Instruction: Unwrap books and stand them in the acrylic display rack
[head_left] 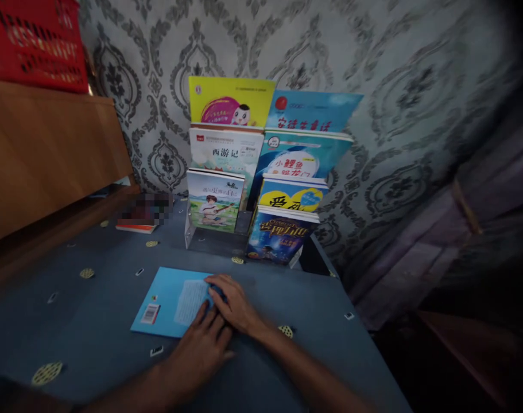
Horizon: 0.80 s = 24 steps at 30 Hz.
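One blue book lies flat on the dark tabletop in the head view, in front of the book rack, with a barcode near its lower left corner and a pale block of print beside the hands. The left hand reaches over the book's right side, fingers stretched onto the cover; the right hand touches the same side farther back, its fingers bent. Whether either grip is clamped on the book cannot be told, since the undersides of the hands are hidden. Behind, a clear rack holds books upright in two columns, a dark blue one lowest on the right. Left of the rack lies another book, partly blurred; a red basket sits above a wooden panel.
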### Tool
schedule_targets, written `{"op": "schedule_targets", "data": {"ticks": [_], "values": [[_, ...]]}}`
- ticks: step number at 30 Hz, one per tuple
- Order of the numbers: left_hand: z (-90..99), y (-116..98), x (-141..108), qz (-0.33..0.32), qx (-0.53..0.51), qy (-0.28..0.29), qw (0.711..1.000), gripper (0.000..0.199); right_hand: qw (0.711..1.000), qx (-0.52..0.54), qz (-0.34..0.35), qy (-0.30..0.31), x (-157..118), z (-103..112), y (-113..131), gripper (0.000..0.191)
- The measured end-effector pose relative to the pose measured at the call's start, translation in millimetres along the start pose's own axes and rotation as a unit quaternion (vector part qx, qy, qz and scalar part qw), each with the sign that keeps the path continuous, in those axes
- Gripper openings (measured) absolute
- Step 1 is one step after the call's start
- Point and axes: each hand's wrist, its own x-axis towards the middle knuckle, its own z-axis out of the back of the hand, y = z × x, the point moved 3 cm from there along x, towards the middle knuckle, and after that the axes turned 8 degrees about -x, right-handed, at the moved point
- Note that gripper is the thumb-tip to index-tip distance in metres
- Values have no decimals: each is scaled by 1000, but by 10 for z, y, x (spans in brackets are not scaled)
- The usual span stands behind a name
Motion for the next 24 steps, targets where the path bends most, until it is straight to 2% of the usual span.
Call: {"op": "schedule_targets", "data": {"ticks": [3, 6, 8, 11, 14, 16, 19, 24], "values": [[143, -46, -1, -3, -53, 11, 999, 54, 1000, 8, -7, 24, -65, -29, -63, 35], [261, 114, -44, 14, -77, 46, 996, 54, 999, 8, -15, 28, -78, -46, -69, 38], [311, 327, -78, 39, -74, 64, 994, 57, 1000, 4, -19, 23, -74, -48, -68, 39], [360, 763, -149, 99, -56, 83, 990, 53, 1000, -14, -10, 23, -74, -56, -76, 38], [411, 1202, -256, 185, -28, 74, 980, 52, 998, -48, 6, 31, -85, -79, -92, 37], [428, 1391, -328, 221, -21, 56, 973, 53, 996, -79, 14, 38, -81, -99, -83, 36], [415, 1487, -395, 238, -19, 25, 971, 54, 990, -123, 29, 66, -22, -153, 8, 35], [378, 1459, -407, 242, -14, -3, 970, 52, 977, -128, 84, 146, 216, -381, 295, 38]]}}
